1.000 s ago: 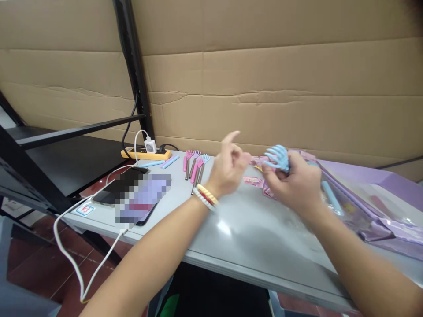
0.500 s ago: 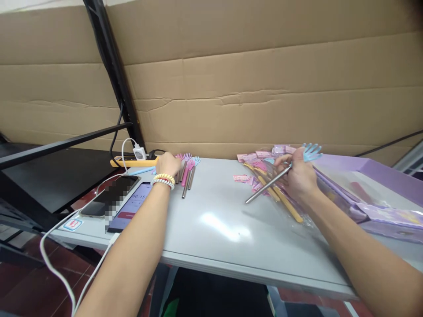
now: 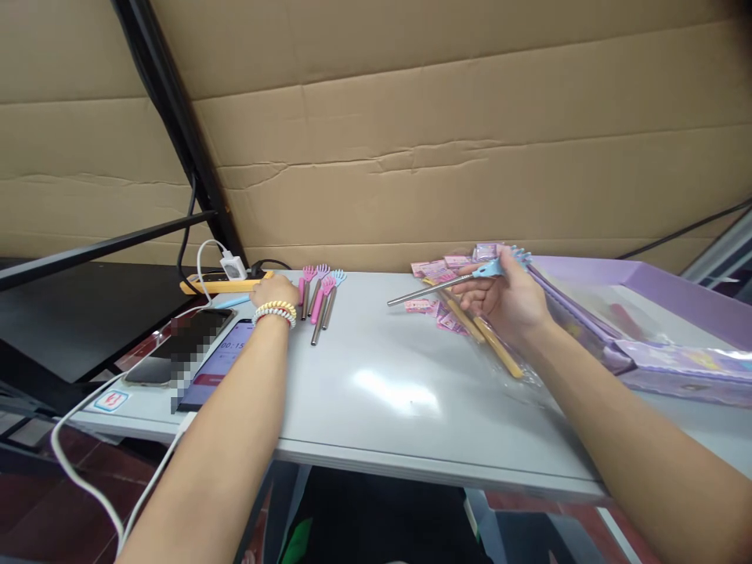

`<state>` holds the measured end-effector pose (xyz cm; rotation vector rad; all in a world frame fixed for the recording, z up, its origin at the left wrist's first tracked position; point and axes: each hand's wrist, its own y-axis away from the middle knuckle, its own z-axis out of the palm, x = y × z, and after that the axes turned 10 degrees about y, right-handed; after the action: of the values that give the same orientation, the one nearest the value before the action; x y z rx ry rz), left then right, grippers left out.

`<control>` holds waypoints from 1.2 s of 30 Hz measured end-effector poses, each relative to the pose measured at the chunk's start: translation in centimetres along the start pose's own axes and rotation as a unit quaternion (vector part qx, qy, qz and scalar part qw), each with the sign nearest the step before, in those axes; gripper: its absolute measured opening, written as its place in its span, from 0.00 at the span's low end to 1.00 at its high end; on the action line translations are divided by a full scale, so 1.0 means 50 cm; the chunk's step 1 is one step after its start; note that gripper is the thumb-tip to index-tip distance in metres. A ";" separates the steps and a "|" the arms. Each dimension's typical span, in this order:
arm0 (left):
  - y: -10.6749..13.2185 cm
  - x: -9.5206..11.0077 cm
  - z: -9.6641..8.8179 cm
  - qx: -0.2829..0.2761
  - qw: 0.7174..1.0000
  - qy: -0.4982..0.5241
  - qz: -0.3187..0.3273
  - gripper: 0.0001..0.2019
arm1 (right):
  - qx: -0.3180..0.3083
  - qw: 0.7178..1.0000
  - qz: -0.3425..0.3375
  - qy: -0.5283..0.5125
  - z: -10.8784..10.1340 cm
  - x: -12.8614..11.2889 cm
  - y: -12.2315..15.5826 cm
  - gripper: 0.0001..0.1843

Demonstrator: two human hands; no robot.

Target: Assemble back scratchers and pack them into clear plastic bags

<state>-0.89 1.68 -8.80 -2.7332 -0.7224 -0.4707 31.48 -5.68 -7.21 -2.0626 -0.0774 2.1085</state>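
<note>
My right hand [image 3: 506,296] grips a back scratcher [image 3: 451,282] with a light blue claw head and a bare metal rod that points left over the grey table [image 3: 381,392]. My left hand [image 3: 273,290] reaches to the far left of the table, fingers curled down beside a light blue handle sleeve [image 3: 233,301] and the row of pink, purple and blue scratchers [image 3: 319,291]. Whether it holds anything is hidden. Under my right hand lie yellow-handled scratchers in clear wrap [image 3: 490,345] and small pink cards [image 3: 438,270].
Two phones [image 3: 193,352] lie at the table's left front, with white cables running off the edge. A yellow power strip [image 3: 220,282] with a white charger sits at the back left. A purple packaging pile [image 3: 658,329] fills the right. Cardboard lines the wall behind; a black rack stands left.
My left hand moved from mid-table out to the far left by the scratchers. My right hand turned the blue scratcher so its rod now shows and points left. The view shifted right and down.
</note>
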 end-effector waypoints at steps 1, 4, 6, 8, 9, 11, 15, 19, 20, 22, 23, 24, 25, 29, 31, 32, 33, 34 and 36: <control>-0.001 0.000 0.001 -0.001 1.000 -0.005 -0.003 0.23 | -0.005 1.000 0.002 -0.002 0.000 -0.001 0.001 0.28; -0.007 -0.004 0.006 0.003 1.000 -0.015 -0.013 0.24 | -0.016 1.000 0.001 -0.005 0.003 -0.002 0.004 0.24; -0.012 -0.008 0.010 0.001 1.000 -0.014 -0.013 0.23 | -0.015 1.000 -0.004 -0.007 0.007 -0.002 0.006 0.21; -0.017 -0.013 0.014 -0.011 1.000 -0.006 -0.004 0.23 | -0.009 1.000 -0.004 -0.011 0.011 -0.003 0.007 0.20; -0.018 -0.015 0.015 -0.015 1.000 -0.001 0.001 0.23 | -0.006 1.000 -0.005 -0.014 0.013 -0.004 0.007 0.19; -0.019 -0.015 0.016 -0.004 1.000 0.005 0.007 0.22 | -0.005 1.000 -0.006 -0.020 0.014 -0.006 0.008 0.20; -0.009 0.004 0.010 0.062 0.995 0.029 0.072 0.22 | -0.022 0.999 -0.030 -0.036 0.009 -0.008 0.009 0.20; 0.021 0.043 0.014 0.031 0.958 0.102 0.265 0.14 | -0.032 0.995 -0.067 -0.060 0.002 -0.007 0.008 0.20; 0.032 0.052 0.018 0.018 0.944 0.109 0.311 0.13 | -0.035 0.995 -0.068 -0.067 0.001 -0.006 0.007 0.20; 0.052 0.067 0.027 0.005 0.924 0.105 0.367 0.12 | -0.031 0.995 -0.062 -0.076 0.000 -0.005 0.006 0.21; 0.061 0.073 0.031 0.000 0.919 0.101 0.381 0.12 | -0.023 0.995 -0.057 -0.078 -0.001 -0.005 0.005 0.22; 0.070 0.077 0.034 -0.006 0.916 0.099 0.388 0.12 | -0.012 0.995 -0.053 -0.078 -0.001 -0.004 0.004 0.22; 0.077 0.080 0.036 -0.013 0.915 0.097 0.391 0.12 | 0.001 0.996 -0.048 -0.078 0.000 -0.004 0.003 0.23; 0.093 0.083 0.038 -0.044 0.909 0.095 0.403 0.11 | 0.027 0.996 -0.033 -0.079 0.000 -0.003 0.002 0.23; 0.097 0.084 0.039 -0.050 0.902 0.103 0.416 0.10 | 0.022 0.996 -0.030 -0.079 0.001 -0.003 0.003 0.22; 0.098 0.085 0.040 -0.051 0.898 0.108 0.423 0.10 | 0.019 0.996 -0.029 -0.079 0.001 -0.003 0.004 0.22; 0.100 0.086 0.041 -0.051 0.895 0.112 0.429 0.10 | 0.017 0.996 -0.028 -0.079 0.002 -0.003 0.004 0.22; 0.101 0.087 0.041 -0.052 0.892 0.116 0.433 0.10 | 0.016 0.996 -0.027 -0.079 0.002 -0.004 0.004 0.22; 0.104 0.089 0.041 -0.058 0.891 0.121 0.434 0.11 | 0.020 0.997 -0.022 -0.078 0.001 -0.005 0.004 0.22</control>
<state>5.93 -0.10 -9.91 -2.6672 0.6063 -0.6099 31.43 -5.91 -7.02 -1.8550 -0.1009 2.2231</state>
